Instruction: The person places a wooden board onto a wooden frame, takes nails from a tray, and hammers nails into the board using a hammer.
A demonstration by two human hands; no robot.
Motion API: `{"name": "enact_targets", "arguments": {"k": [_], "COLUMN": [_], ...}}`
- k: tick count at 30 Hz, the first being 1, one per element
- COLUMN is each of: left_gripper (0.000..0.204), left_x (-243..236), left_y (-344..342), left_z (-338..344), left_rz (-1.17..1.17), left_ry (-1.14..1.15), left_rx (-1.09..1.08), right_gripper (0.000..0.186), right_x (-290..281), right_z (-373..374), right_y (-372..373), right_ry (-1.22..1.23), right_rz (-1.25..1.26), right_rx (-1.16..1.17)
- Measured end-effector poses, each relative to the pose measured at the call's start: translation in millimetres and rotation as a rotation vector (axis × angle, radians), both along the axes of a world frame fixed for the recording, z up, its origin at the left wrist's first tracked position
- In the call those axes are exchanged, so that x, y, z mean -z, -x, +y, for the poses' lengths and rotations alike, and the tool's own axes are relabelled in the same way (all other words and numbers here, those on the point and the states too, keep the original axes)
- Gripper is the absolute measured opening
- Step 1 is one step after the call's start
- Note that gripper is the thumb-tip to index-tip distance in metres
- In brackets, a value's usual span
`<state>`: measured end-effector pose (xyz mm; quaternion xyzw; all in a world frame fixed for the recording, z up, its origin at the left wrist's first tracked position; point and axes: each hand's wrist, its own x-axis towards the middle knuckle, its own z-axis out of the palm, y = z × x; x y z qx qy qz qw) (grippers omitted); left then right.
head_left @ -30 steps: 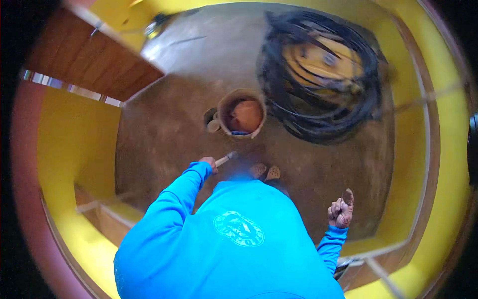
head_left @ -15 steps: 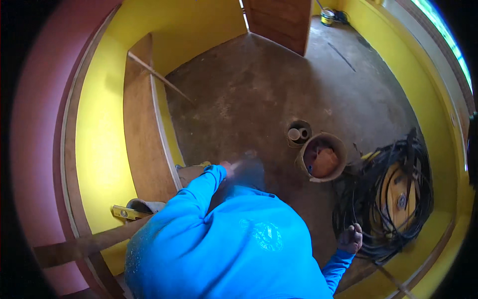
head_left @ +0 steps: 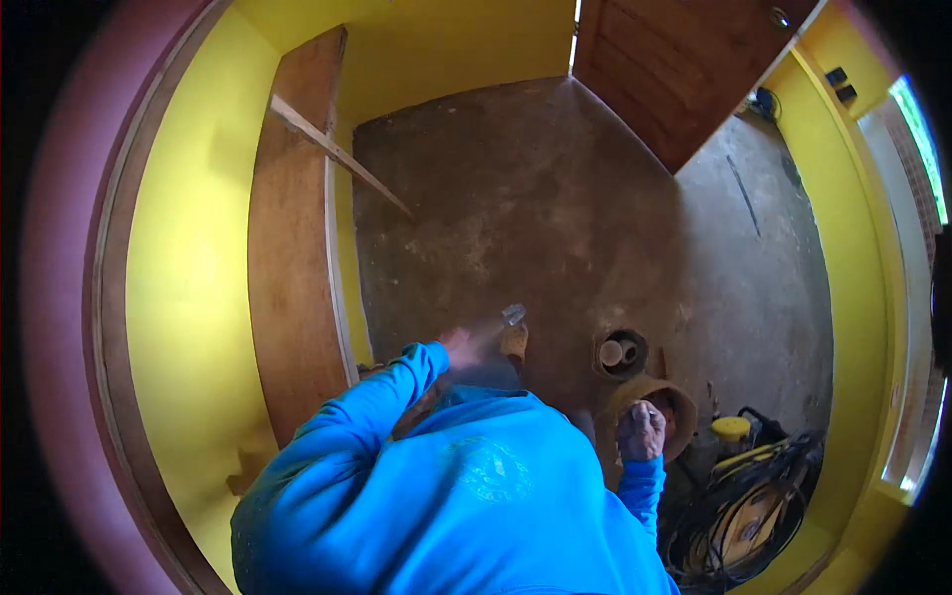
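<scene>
My left hand (head_left: 457, 342), blurred by motion, grips a light-handled tool (head_left: 481, 333) whose grey head (head_left: 514, 315) is over my shoe (head_left: 513, 344) at lower centre. My right hand (head_left: 641, 432) has its fingers curled up in front of a large bucket (head_left: 674, 395), hiding part of it; I cannot make out what, if anything, is in the fingers. Just behind that bucket stands a smaller dark container (head_left: 639, 365) with pale cylinders (head_left: 612, 353) inside. My blue sweatshirt fills the lower centre.
A wooden board (head_left: 291, 248) runs along the left yellow wall, with a pale strip (head_left: 352, 164) angled across it. A brown door (head_left: 654, 69) stands at the top. Coiled black cable (head_left: 714, 535) and a yellow item (head_left: 730, 428) lie at lower right, beside the concrete floor (head_left: 516, 198).
My view has swung rightward across the scene to the left, bringing the board and door round and the buckets and cable lower right. My right hand has moved inward, over the large bucket.
</scene>
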<state>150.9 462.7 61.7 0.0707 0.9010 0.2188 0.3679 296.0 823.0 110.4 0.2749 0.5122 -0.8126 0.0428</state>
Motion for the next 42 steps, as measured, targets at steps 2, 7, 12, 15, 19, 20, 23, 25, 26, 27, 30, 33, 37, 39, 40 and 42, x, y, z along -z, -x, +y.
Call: {"name": "enact_targets", "arguments": {"k": [2,7,12,15,19,20,23,25,26,27,30,33,37,39,40,42], "left_gripper": [0.040,0.044,0.045,0.049,0.048,0.046,0.041,0.036,0.033,0.033,0.034,0.038,0.043,0.043,0.041,0.038], "left_x": [-17,-96,-85,-42,-58,-63,-46,-83,-103,-108,-109,-96,-108,-122,-125,-133], "left_y": [34,128,129,124,155,164,175,218,240,257,290,315,346,377,379,405], "left_z": [-16,-38,-44,-38,-31,-34,-37,-34,-35,-39,-61,-82,-110,-123,-125,-139], "left_rz": [0.039,0.074,0.316,0.159,0.072,-0.019,0.236,0.283,0.242,0.245,0.389,0.406,0.394,0.458,0.515,0.595], "left_ry": [-0.079,-0.100,-0.417,-0.147,-0.084,-0.003,0.018,-0.161,-0.348,-0.346,-0.350,-0.118,0.167,0.283,0.324,0.348], "left_rx": [-0.082,-0.305,-0.656,-0.895,-1.131,-1.212,-1.193,-1.457,-1.742,-1.779,-1.883,-1.922,-1.802,-1.760,-1.780,-1.797], "right_gripper": [0.023,0.026,0.024,0.025,0.018,0.019,0.021,0.024,0.026,0.028,0.034,0.038,0.040,0.040,0.040,0.039], "right_x": [0,4,8,19,70,51,49,77,67,54,39,62,111,165,180,189], "right_z": [-13,-48,-63,-68,-73,-107,-200,-266,-313,-362,-481,-574,-661,-711,-725,-744], "right_y": [48,162,292,403,559,608,747,814,817,816,814,787,770,780,765,781], "right_ry": [-0.082,-0.116,-0.603,-0.492,-0.400,-0.592,-0.532,-0.509,-0.384,-0.258,-0.628,-0.697,-0.567,-0.493,-0.437,-0.222], "right_rz": [-0.001,-0.088,0.290,0.146,0.427,0.435,0.309,0.652,0.626,0.596,0.857,1.035,1.118,0.942,0.819,0.782], "right_rx": [-0.144,-0.653,-1.192,-1.327,-1.121,-1.212,-1.258,-1.267,-1.275,-1.285,-1.528,-1.625,-1.764,-1.734,-1.764,-1.815]}}
